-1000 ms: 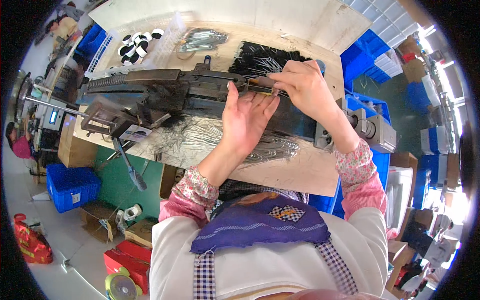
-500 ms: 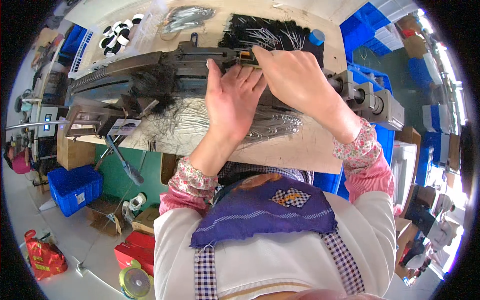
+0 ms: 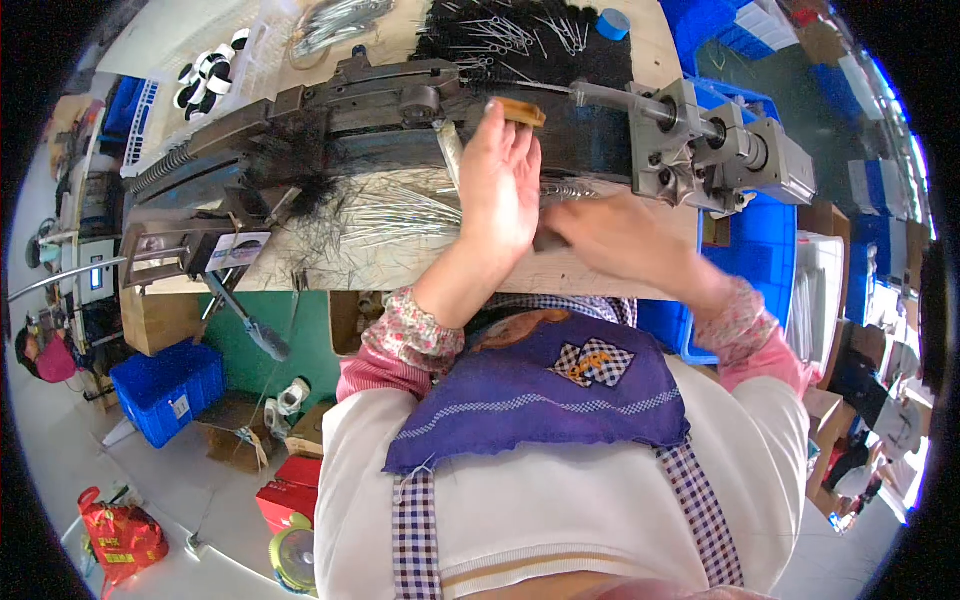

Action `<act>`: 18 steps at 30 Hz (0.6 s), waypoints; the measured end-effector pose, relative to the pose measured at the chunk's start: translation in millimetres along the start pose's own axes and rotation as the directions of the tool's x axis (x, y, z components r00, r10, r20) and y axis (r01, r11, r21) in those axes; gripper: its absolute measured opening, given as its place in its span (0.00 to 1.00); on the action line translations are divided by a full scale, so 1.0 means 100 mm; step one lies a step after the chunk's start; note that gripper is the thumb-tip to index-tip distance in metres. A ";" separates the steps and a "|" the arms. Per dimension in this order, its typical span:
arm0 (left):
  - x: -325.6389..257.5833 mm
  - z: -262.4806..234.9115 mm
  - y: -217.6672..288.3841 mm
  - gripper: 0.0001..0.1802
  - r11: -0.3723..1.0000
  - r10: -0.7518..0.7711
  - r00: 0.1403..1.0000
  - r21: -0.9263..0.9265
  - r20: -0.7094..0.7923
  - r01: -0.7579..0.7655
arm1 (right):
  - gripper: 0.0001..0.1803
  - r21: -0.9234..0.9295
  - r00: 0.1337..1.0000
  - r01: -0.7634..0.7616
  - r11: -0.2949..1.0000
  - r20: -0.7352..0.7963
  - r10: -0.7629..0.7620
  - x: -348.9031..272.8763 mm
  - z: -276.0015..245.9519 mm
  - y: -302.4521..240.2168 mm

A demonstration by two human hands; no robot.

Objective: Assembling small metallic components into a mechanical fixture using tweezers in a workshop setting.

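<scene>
A long dark metal machine [image 3: 340, 115] spans the bench, with a shaft-and-clamp assembly [image 3: 690, 130] at its right end. My left hand [image 3: 497, 195] is raised before its middle, palm turned up, thumb and fingertips closed on a small yellow-brown block [image 3: 522, 112]. Just left of that hand a flat metal bar [image 3: 449, 152] slants down from the machine. Thin metal wires [image 3: 400, 215] lie along the near side of the bench, partly behind my left wrist. My right hand [image 3: 620, 232], smeared by motion, is low over the bench's near edge; a dark patch at its fingertips cannot be made out.
Loose black bristles [image 3: 310, 195] cling to the machine's left half. Behind it are a black bristly mat [image 3: 440, 38] with metal pins, a blue round cap [image 3: 612, 24] and a white basket [image 3: 262, 62] of black-and-white rolls. A blue bin [image 3: 745, 270] stands at right.
My right hand has left the machine's middle and dropped toward the near edge. My left hand has shifted slightly right, with the yellow-brown block at its fingertips. The slanting metal bar now shows.
</scene>
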State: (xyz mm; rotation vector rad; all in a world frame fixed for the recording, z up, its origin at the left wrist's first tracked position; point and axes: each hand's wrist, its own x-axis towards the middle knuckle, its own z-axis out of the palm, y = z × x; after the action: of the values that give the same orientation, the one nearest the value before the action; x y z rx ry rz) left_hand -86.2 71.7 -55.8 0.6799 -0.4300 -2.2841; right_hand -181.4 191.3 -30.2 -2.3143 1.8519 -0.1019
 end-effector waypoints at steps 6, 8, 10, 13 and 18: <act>-0.53 -0.22 0.17 0.25 0.987 -0.163 0.938 0.065 0.305 0.150 | 0.11 -0.052 0.983 0.156 0.986 -0.088 -0.160 0.06 0.59 0.04; -0.92 -0.34 0.55 0.27 0.953 -0.090 0.903 0.301 0.419 -0.045 | 0.12 0.063 0.978 0.157 0.986 -0.148 -0.146 0.05 0.42 0.06; -1.14 -0.80 0.86 0.36 -0.068 0.343 0.804 0.867 0.485 -0.494 | 0.14 0.261 0.980 0.085 0.962 -0.196 -0.034 -0.05 0.24 0.11; -1.21 -1.85 1.52 0.49 -0.753 0.651 0.551 0.350 0.522 0.558 | 0.14 0.514 0.964 -0.055 0.856 -0.196 0.180 -0.18 -0.04 0.19; -1.90 -2.62 2.60 0.44 -0.318 0.917 0.400 0.584 -0.012 0.747 | 0.09 0.766 0.723 -0.001 0.643 -0.443 0.530 -0.39 -0.34 0.41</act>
State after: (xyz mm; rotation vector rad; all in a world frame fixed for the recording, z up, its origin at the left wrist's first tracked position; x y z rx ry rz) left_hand 321.7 -3.4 -77.0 2.2958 -1.7711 0.2865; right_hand -234.8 217.0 -2.0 -1.4450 1.8771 -1.4763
